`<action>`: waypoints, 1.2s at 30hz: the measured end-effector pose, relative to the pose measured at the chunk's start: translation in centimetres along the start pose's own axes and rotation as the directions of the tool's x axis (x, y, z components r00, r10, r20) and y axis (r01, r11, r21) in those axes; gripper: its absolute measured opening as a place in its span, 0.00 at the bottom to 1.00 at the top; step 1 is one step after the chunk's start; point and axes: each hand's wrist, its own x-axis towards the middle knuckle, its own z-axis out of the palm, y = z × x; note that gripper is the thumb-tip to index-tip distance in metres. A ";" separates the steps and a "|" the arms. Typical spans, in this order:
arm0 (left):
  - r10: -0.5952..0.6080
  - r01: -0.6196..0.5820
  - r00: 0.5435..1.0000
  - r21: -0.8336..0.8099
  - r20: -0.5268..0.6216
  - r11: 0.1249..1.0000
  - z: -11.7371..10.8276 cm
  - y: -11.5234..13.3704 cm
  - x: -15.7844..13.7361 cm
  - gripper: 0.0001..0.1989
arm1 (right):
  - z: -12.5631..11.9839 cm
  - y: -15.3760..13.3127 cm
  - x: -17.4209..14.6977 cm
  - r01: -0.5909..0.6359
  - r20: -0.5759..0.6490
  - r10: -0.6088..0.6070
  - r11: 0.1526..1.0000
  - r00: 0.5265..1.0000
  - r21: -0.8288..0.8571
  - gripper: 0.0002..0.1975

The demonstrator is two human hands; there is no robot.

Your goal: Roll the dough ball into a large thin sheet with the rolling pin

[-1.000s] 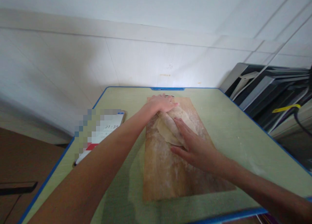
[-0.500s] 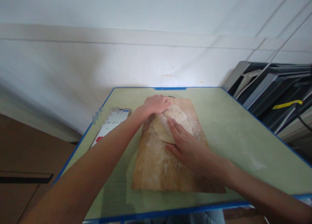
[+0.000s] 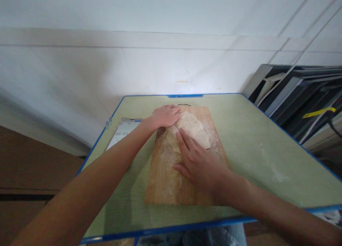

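Observation:
A flattened round of pale dough (image 3: 194,127) lies on a floured wooden cutting board (image 3: 162,182). My left hand (image 3: 166,116) rests palm down at the dough's upper left edge, its fingers stretched toward the right. My right hand (image 3: 199,158) lies over the lower part of the dough with straight fingers and the thumb held apart. A paler diagonal band runs between the hands; whether it is a fold in the dough or a slim rolling pin I cannot make out. Both palms hide what is directly beneath them.
The board stands on a light green table (image 3: 253,139) with a blue rim and smears of flour. Left of the board, a phone (image 3: 121,133) showing a timer is partly covered by my left forearm. Dark flat panels (image 3: 299,92) lean at the right, and a white wall rises behind.
Both hands have shifted slightly left over the dough. More of the dough's right side shows. The view has tilted a little.

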 end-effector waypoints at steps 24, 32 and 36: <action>0.165 -0.165 0.986 0.271 0.025 0.948 -0.4 -1.1 -2.7 0.22 | 1.0 -3.0 -0.4 -0.001 -0.043 -0.005 0.991 0.999 -0.133 0.41; 0.000 0.025 0.994 0.231 -0.108 0.973 -0.3 -0.5 -5.4 0.23 | 0.8 -3.9 -0.5 0.029 -0.074 -0.042 0.985 0.996 -0.168 0.22; -0.061 0.090 0.990 0.239 -0.125 0.967 -0.1 -0.1 -6.9 0.23 | -0.1 -2.2 -0.8 0.130 -0.107 -0.149 0.978 0.983 -0.162 0.21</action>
